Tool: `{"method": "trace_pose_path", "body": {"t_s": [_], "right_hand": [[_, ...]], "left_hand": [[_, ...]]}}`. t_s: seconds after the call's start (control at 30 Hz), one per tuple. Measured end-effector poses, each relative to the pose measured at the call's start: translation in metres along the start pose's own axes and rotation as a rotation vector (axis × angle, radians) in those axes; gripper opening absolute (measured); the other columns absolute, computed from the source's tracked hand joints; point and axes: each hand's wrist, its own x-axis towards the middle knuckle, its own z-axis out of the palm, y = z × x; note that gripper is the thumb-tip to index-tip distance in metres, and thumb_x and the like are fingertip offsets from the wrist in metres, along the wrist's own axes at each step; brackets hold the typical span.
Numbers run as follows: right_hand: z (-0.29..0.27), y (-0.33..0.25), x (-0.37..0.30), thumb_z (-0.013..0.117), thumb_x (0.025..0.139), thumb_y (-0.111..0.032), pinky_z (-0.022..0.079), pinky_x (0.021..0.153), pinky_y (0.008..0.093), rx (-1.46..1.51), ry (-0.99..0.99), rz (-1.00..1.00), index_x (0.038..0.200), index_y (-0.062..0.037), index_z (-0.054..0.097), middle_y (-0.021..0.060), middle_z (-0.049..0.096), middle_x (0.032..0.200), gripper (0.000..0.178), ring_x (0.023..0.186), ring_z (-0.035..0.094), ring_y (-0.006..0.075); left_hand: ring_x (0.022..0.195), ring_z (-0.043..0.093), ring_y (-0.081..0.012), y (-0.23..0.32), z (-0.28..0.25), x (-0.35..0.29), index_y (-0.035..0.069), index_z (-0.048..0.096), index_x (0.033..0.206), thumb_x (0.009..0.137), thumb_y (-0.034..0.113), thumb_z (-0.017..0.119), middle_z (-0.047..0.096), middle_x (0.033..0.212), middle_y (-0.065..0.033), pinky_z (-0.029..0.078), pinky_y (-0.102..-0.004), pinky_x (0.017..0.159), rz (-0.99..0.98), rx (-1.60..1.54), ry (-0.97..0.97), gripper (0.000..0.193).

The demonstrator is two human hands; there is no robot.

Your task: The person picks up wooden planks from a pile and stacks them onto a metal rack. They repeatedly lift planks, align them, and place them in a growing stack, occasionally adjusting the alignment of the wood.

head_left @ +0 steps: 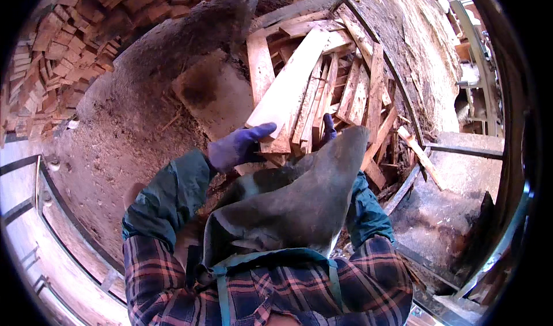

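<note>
My left hand, in a purple glove, grips the near end of a wide, pale wooden board. Its thumb lies on top and the fingers curl toward the underside. This board slants away from me over a heap of narrower wooden slats. Of my right hand, only a bit of purple glove shows beside the slat ends. A dark, stiff apron bulges up in front of me and covers the rest of it, so its grip is hidden.
Around the slats runs a dark metal frame. Stacked cut wood fills the far left. A pale square slab lies on the dusty floor left of the heap. One loose slat sticks out at right, and metal railings stand at left.
</note>
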Motion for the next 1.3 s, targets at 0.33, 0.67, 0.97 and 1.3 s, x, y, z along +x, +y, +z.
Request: {"method": "trace_pose_path", "body": {"t_s": [0.33, 0.67, 0.97, 1.3], "right_hand": [[-0.016, -0.008, 0.031, 0.066, 0.088, -0.05, 0.054, 0.086, 0.0394, -0.186, 0.115, -0.021, 0.138, -0.0206, 0.054, -0.0004, 0.057, 0.131, 0.059, 0.112, 0.059, 0.0188], [0.019, -0.046, -0.031, 0.07, 0.087, -0.049, 0.057, 0.083, 0.0327, -0.364, 0.256, 0.029, 0.14, -0.0235, 0.053, -0.0066, 0.054, 0.138, 0.061, 0.112, 0.06, 0.0128], [0.147, -0.059, -0.233, 0.072, 0.085, -0.046, 0.052, 0.089, 0.0423, -0.461, 0.446, 0.409, 0.137, -0.0118, 0.054, 0.006, 0.06, 0.127, 0.065, 0.109, 0.06, 0.0243], [0.195, -0.04, -0.468, 0.072, 0.086, -0.05, 0.059, 0.075, 0.0338, -0.421, -0.162, 0.476, 0.129, -0.0092, 0.058, 0.002, 0.059, 0.118, 0.062, 0.098, 0.062, 0.0162]], "left_hand": [[0.1, 0.065, -0.014, 0.038, -0.027, 0.084, 0.004, 0.057, 0.13, 0.092, 0.035, 0.068, 0.067, 0.116, -0.0071, 0.053, -0.0298, 0.089, 0.201, 0.11, -0.054, 0.05], [0.097, 0.067, -0.0146, 0.001, 0.024, 0.051, 0.001, 0.06, 0.125, 0.09, 0.024, 0.069, 0.069, 0.112, -0.0063, 0.056, -0.0293, 0.084, 0.222, -0.136, 0.023, 0.043], [0.091, 0.07, -0.025, -0.003, 0.107, -0.125, 0.002, 0.042, 0.139, 0.088, 0.023, 0.069, 0.066, 0.111, -0.0114, 0.059, -0.0391, 0.082, 0.156, -0.339, 0.063, 0.061], [0.123, 0.051, -0.0229, 0.057, 0.331, -0.448, 0.005, 0.031, 0.147, 0.086, 0.029, 0.065, 0.048, 0.135, -0.0111, 0.043, -0.0361, 0.105, 0.342, -0.252, 0.449, 0.074]]}}
